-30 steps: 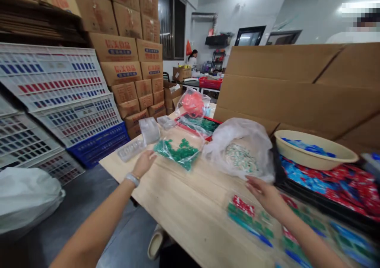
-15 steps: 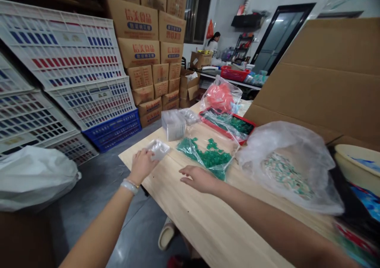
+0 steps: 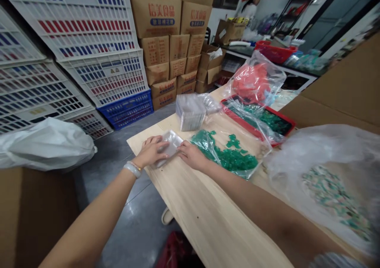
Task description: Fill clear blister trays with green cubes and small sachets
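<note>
Looks like a food-packing workshop, judging by cartons (image 3: 162,14) printed with the Chinese word for food and piled beside stacked crates (image 3: 113,78). Fitted with a plain wooden table (image 3: 202,204), spread with bags (image 3: 237,159) of small pieces and a plastic tray (image 3: 172,140).

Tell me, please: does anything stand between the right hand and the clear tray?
Nothing visible does: the right hand is at the right edge of the clear tray. The left hand covers its left part; the green pieces lie farther right.
</note>
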A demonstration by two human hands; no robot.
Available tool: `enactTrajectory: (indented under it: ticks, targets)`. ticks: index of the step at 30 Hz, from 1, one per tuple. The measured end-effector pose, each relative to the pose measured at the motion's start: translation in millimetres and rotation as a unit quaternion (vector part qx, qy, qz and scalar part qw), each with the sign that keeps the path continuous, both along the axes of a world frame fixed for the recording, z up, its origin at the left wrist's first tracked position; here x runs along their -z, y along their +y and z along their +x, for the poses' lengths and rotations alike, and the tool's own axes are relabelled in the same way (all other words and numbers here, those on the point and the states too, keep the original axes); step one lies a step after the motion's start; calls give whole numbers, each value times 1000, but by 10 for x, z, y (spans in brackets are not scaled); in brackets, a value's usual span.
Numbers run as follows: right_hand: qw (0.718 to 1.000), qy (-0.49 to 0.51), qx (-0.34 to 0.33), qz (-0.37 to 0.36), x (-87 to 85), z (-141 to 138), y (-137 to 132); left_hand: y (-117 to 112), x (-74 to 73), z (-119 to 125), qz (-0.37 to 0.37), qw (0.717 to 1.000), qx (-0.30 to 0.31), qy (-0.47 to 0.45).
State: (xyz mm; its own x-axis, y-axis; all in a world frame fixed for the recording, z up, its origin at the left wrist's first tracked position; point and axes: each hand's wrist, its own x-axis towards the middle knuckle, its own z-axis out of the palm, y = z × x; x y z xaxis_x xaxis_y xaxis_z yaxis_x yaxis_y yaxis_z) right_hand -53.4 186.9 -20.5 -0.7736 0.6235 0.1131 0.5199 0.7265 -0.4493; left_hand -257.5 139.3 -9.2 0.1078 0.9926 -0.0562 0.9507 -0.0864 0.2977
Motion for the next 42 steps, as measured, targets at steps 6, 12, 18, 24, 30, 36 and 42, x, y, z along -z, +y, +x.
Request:
enactTrajectory:
  ticks: [6, 12, 18, 24, 30, 36, 42]
  targets:
    - [984, -119, -63, 113, -121, -159, 152, -33, -14, 153, 15, 999, -23, 29]
    - [937, -212, -202, 193, -251, -317, 239, -79, 22, 406, -11, 998, -29, 45]
    - [923, -230, -228, 207, -558, -372, 291, -81, -348, 267, 55, 996, 35, -68]
    - [928, -288, -191, 137, -1068, 437, -630, -201, -692, -136, 92, 987, 26, -132]
    - [879, -459, -128, -10, -663, 1623, -1617, -16, -73, -128, -75, 996, 50, 9]
    - [966, -211, -137, 53, -613, 468, -596, 47, -16, -224, -83, 993, 84, 16]
    - [973, -107, -200, 32, -236, -457, 220, 54, 40, -295, -63, 993, 102, 17]
